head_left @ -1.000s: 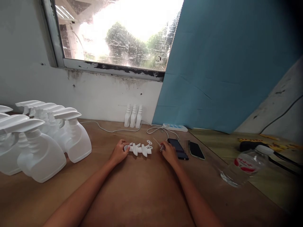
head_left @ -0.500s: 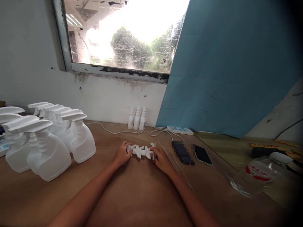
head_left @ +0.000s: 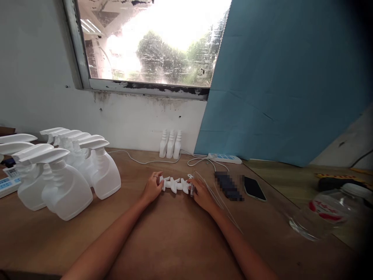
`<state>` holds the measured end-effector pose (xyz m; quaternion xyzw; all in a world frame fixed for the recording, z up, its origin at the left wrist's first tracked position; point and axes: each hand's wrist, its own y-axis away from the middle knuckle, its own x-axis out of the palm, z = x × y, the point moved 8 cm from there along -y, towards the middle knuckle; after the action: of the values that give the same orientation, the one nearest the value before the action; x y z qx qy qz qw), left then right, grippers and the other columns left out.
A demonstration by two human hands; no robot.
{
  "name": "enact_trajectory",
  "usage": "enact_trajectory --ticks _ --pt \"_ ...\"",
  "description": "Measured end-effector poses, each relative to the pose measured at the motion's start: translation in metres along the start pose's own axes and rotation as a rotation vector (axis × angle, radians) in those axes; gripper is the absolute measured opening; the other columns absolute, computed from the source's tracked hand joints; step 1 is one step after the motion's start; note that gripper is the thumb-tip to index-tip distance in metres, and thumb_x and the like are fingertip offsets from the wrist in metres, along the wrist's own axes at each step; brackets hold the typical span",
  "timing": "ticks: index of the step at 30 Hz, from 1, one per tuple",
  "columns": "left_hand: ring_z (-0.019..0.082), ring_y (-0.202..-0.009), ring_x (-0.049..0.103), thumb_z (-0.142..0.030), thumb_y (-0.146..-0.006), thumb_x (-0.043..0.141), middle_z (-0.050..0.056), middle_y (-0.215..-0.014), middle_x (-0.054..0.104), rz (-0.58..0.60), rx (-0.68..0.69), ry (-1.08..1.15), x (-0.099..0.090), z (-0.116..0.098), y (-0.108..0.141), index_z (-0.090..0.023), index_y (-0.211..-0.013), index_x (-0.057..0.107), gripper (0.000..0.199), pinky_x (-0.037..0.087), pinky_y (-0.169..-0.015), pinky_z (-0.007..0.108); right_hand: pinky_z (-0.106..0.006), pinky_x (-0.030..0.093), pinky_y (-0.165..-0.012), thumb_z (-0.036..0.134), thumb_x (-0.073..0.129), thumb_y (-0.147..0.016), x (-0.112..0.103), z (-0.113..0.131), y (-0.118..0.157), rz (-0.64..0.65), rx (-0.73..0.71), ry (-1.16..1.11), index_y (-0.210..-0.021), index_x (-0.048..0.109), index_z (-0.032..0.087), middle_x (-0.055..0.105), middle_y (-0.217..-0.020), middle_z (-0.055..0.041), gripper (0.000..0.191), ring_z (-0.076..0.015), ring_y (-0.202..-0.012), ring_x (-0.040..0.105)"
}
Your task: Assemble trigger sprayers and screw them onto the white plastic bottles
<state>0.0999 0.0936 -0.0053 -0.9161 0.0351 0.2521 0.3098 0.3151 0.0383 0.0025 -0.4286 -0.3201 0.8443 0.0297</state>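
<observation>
Several white spray trigger heads (head_left: 174,185) lie in a row on the wooden table, side by side between my two hands. My left hand (head_left: 153,187) has its fingers closed around the left end of the row, with a ring on one finger. At the opposite end, my right hand (head_left: 200,191) grips with bent fingers, partly covering the last piece. Beside its fingertips shows a small, shiny tool with a pale looped end (head_left: 190,176); its kind is unclear, and I cannot tell whether the hand also touches it.
White spray bottles (head_left: 71,190) with trigger tops stand at the left. Three small white bottles (head_left: 170,144) stand by the wall. Cables run to a power strip (head_left: 224,158). A phone (head_left: 254,188), a blurred dark object (head_left: 229,186) and a clear plastic bottle (head_left: 323,212) are on the right.
The view has shifted slightly, so the bottles and other objects appear further right. Both hands stay at the ends of the row, with only small finger movements.
</observation>
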Motion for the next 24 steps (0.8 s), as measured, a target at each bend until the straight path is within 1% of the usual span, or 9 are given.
enact_trajectory --ticks 4,9,13,16,18,20,22,24 --pt "0.016 -0.084 0.059 -0.017 -0.084 0.051 0.008 -0.105 0.058 -0.005 0.005 -0.006 0.0 0.0 0.0 -0.016 -0.116 0.056 0.032 0.048 -0.084 0.033 -0.042 0.044 -0.087 0.009 0.044 -0.077 0.0 -0.001 0.0 -0.012 -0.011 -0.003 -0.105 0.059 0.021 0.062 -0.101 -0.0095 0.033 -0.0258 -0.099 0.056" --pt "0.014 -0.075 0.057 -0.017 -0.084 0.051 0.007 -0.103 0.058 -0.027 -0.005 -0.004 -0.001 0.002 0.001 -0.015 -0.115 0.056 0.031 0.049 -0.08 0.032 -0.042 0.045 -0.086 0.013 0.044 -0.081 0.001 -0.002 0.0 -0.029 -0.012 -0.002 -0.103 0.059 0.021 0.063 -0.102 -0.0099 0.028 -0.0258 -0.098 0.057" --pt "0.014 -0.075 0.057 -0.016 -0.084 0.05 0.007 -0.104 0.059 -0.049 -0.007 -0.01 -0.004 0.001 0.002 -0.015 -0.114 0.056 0.03 0.05 -0.079 0.031 -0.042 0.045 -0.086 0.015 0.043 -0.084 0.002 -0.006 0.001 -0.03 -0.009 -0.01 -0.104 0.057 0.02 0.063 -0.104 -0.0108 0.026 -0.0257 -0.099 0.057" --pt "0.014 -0.076 0.058 -0.016 -0.085 0.049 0.008 -0.106 0.058 -0.064 -0.01 -0.016 -0.011 0.0 0.007 -0.016 -0.114 0.056 0.03 0.05 -0.079 0.031 -0.042 0.045 -0.086 0.016 0.043 -0.085 0.001 -0.009 0.002 -0.031 -0.005 -0.015 -0.105 0.057 0.02 0.064 -0.104 -0.0109 0.025 -0.0258 -0.1 0.058" --pt "0.014 -0.077 0.058 -0.016 -0.085 0.049 0.008 -0.107 0.058 -0.075 -0.006 -0.025 -0.02 -0.002 0.013 -0.016 -0.115 0.055 0.031 0.05 -0.079 0.031 -0.042 0.046 -0.086 0.016 0.044 -0.084 0.0 -0.01 0.002 -0.034 -0.005 -0.015 -0.105 0.058 0.02 0.064 -0.104 -0.0105 0.025 -0.0259 -0.1 0.058" --pt "0.015 -0.081 0.059 -0.016 -0.086 0.047 0.008 -0.111 0.056 -0.093 0.02 -0.058 -0.035 -0.008 0.02 -0.018 -0.117 0.053 0.032 0.05 -0.082 0.032 -0.042 0.045 -0.086 0.016 0.045 -0.084 -0.001 -0.01 0.001 -0.033 -0.008 -0.012 -0.104 0.058 0.021 0.064 -0.103 -0.0103 0.025 -0.026 -0.1 0.058" --pt "0.017 -0.091 0.058 -0.016 -0.086 0.047 0.009 -0.116 0.054 -0.138 0.078 -0.149 -0.059 -0.019 0.028 -0.02 -0.118 0.052 0.032 0.048 -0.089 0.035 -0.042 0.045 -0.086 0.015 0.045 -0.083 -0.001 -0.009 0.001 -0.035 -0.014 -0.01 -0.104 0.058 0.02 0.063 -0.103 -0.0107 0.025 -0.0262 -0.099 0.058" --pt "0.023 -0.107 0.053 -0.017 -0.086 0.048 0.01 -0.119 0.052 -0.239 0.152 -0.301 -0.09 -0.033 0.039 -0.02 -0.117 0.053 0.032 0.042 -0.098 0.041 -0.042 0.045 -0.086 0.013 0.044 -0.082 -0.001 -0.008 0.0 -0.047 -0.017 -0.007 -0.103 0.058 0.019 0.063 -0.102 -0.0116 0.026 -0.0265 -0.098 0.058"
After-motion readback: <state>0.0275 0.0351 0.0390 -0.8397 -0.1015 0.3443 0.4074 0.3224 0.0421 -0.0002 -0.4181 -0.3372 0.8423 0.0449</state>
